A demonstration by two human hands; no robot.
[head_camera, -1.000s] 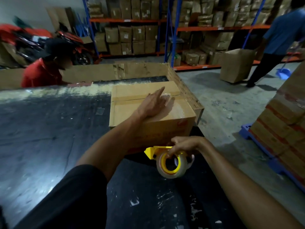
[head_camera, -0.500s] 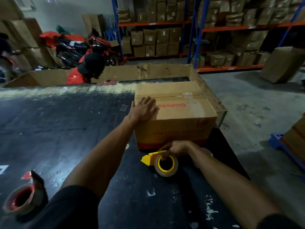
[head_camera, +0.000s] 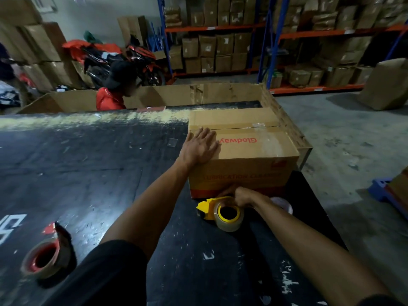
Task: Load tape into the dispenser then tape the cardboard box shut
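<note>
A closed cardboard box point(head_camera: 247, 151) with red "Glodway" print stands on the dark table point(head_camera: 88, 173). Clear tape shows across its top seam and down its right part. My left hand point(head_camera: 199, 147) lies flat on the box's top left corner, fingers spread. My right hand point(head_camera: 241, 195) grips the yellow tape dispenser point(head_camera: 209, 207), which rests on the table against the box's near face. A roll of clear tape point(head_camera: 228, 214) with a yellow core sits in the dispenser.
A second tape roll in a red dispenser point(head_camera: 45, 259) lies at the table's near left. A low cardboard wall point(head_camera: 220, 93) edges the table's far and right sides. A person in red point(head_camera: 110, 98) sits beyond it. Shelving with boxes point(head_camera: 220, 51) fills the back.
My left hand slid from the box's top middle to its left corner. My right hand brought the dispenser down onto the table by the box's near face. The view swung left.
</note>
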